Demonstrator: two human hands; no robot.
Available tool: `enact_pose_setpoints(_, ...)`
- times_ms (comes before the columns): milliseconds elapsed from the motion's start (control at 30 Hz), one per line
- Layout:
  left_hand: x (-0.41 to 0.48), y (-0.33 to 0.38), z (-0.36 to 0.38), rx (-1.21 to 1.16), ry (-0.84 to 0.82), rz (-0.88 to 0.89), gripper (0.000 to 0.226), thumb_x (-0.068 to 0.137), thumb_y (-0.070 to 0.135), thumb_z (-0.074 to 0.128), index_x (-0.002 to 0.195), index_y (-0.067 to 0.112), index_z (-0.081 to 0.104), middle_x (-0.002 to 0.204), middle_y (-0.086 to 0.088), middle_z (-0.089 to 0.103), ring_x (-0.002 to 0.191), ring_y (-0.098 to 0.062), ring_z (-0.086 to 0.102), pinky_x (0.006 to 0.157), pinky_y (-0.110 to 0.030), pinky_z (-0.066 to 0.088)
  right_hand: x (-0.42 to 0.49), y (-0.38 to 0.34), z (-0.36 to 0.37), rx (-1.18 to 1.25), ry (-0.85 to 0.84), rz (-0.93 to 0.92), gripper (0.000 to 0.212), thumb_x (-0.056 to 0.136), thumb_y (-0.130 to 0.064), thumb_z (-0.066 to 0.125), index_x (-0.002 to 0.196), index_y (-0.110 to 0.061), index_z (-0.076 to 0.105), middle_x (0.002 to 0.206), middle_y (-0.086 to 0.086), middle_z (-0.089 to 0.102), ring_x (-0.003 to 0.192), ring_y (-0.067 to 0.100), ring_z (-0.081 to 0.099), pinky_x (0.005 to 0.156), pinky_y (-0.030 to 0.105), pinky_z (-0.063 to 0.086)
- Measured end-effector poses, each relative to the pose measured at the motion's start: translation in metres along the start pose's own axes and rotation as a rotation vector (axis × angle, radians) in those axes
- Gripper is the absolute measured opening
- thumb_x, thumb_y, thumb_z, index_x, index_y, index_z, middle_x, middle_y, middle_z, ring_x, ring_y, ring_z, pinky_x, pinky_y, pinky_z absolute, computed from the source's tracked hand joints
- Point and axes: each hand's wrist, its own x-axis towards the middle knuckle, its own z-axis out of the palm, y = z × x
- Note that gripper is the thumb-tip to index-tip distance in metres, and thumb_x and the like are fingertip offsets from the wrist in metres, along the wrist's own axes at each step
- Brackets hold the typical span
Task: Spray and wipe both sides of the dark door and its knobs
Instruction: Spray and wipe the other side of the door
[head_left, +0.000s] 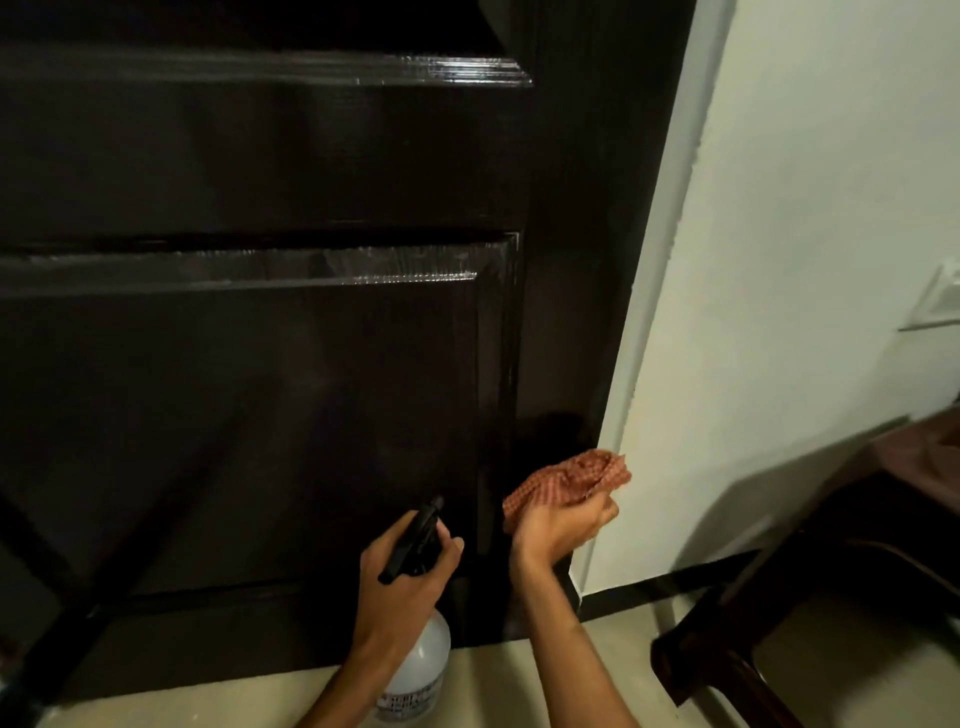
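Dark door (260, 389) — glossy, panelled; sheen on mouldings.

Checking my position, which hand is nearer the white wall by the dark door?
Right. The right hand, gripping the red checked cloth, is just beside the white wall; the left hand is farther left.

A pale cream tiled floor (613, 670) fills the bottom of the view, from the foot of the dark panelled door to the lower right corner. Along its far edge, where it meets the pale wall, runs a black skirting strip (670, 584). At the floor's right edge stands a piece of dark brown wooden furniture (727, 639), its foot planted on the tiles. Whether anything else touches the floor cannot be told.
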Motion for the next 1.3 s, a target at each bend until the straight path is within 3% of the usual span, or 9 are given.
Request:
enact_pose_setpoints(100,0.003,0.006,0.005,-0.019,-0.012,0.002,0.015,0.087,0.006,0.08,0.077,0.013,0.071,0.062,0.002,0.064,0.052,-0.007,0.057,0.052,-0.018,0.047,0.023,-0.05,0.029,-0.02,-0.006,-0.211,0.024,0.105,-0.024,0.049,0.127,-0.018,0.056,0.131,0.002,0.042,0.116,0.023,0.054,0.099,0.049,0.052)
enact_pose_setpoints(200,0.003,0.007,0.007,-0.006,-0.022,0.017,0.021,0.088,0.008,0.08,0.074,0.02,0.069,0.06,0.003,0.061,0.05,-0.008,0.054,0.05,-0.019,0.045,0.027,-0.056,0.033,-0.193,-0.062,-0.401,0.046,0.103,-0.03,0.045,0.147,-0.016,0.047,0.144,0.006,0.033,0.129,0.024,0.04,0.104,0.038,0.043)
enact_pose_setpoints(300,0.0,0.011,0.009,0.003,-0.027,0.027,0.025,0.087,0.007,0.08,0.073,0.023,0.069,0.059,0.002,0.061,0.051,-0.009,0.055,0.052,-0.022,0.045,0.011,-0.018,0.007,-0.238,-0.135,-0.442,0.047,0.098,-0.011,0.055,0.145,-0.01,0.047,0.144,0.007,0.032,0.128,0.016,0.034,0.107,0.047,0.045)
enact_pose_setpoints(400,0.003,0.016,0.008,0.009,-0.03,0.04,0.023,0.087,0.008,0.081,0.074,0.023,0.069,0.06,0.002,0.062,0.052,-0.009,0.055,0.052,-0.022,0.046,0.004,0.003,-0.001,-0.195,-0.1,-0.291,0.049,0.092,0.007,0.057,0.139,-0.005,0.051,0.138,0.006,0.036,0.12,0.012,0.038,0.101,0.057,0.05)
enact_pose_setpoints(633,0.009,0.024,-0.005,0.022,-0.026,0.099,0.019,0.088,0.01,0.08,0.077,0.019,0.068,0.055,0.004,0.056,0.047,-0.01,0.051,0.05,-0.025,0.042,0.024,-0.059,0.029,-0.236,-0.171,-0.694,0.045,0.091,0.002,0.064,0.132,-0.016,0.066,0.143,0.012,0.042,0.132,0.027,0.044,0.107,0.033,0.041)
enact_pose_setpoints(867,0.017,0.034,-0.012,0.036,-0.001,0.161,0.017,0.088,0.009,0.08,0.079,0.016,0.068,0.052,0.005,0.056,0.044,-0.004,0.05,0.05,-0.022,0.041,-0.003,0.012,-0.014,-0.467,-0.535,-0.864,0.033,0.085,0.004,0.073,0.114,-0.013,0.072,0.128,0.004,0.049,0.102,0.023,0.062,0.074,0.043,0.062)
enact_pose_setpoints(967,0.022,0.037,-0.019,0.024,0.0,0.183,0.017,0.088,0.008,0.08,0.079,0.014,0.067,0.052,0.006,0.055,0.043,-0.005,0.049,0.048,-0.022,0.04,-0.001,-0.043,0.011,-0.339,-0.43,-0.864,0.029,0.084,0.005,0.074,0.11,-0.008,0.071,0.115,0.007,0.052,0.088,0.014,0.057,0.067,0.035,0.056)
enact_pose_setpoints(1100,0.031,0.051,-0.026,0.02,0.042,0.22,0.018,0.089,0.008,0.079,0.078,0.014,0.066,0.055,0.004,0.058,0.044,-0.006,0.051,0.049,-0.022,0.042,0.006,-0.122,0.05,-0.185,-0.29,-0.874,0.025,0.091,-0.004,0.07,0.115,-0.009,0.072,0.121,0.011,0.054,0.101,0.015,0.058,0.079,0.023,0.052)
enact_pose_setpoints(1300,0.042,0.078,-0.038,0.006,0.067,0.219,0.019,0.088,0.014,0.081,0.077,0.02,0.066,0.06,0.006,0.06,0.048,-0.007,0.054,0.052,-0.025,0.044,-0.006,-0.1,0.032,-0.295,-0.367,-0.929,0.025,0.091,0.002,0.065,0.114,-0.008,0.072,0.129,0.011,0.047,0.102,0.007,0.051,0.082,0.037,0.057)
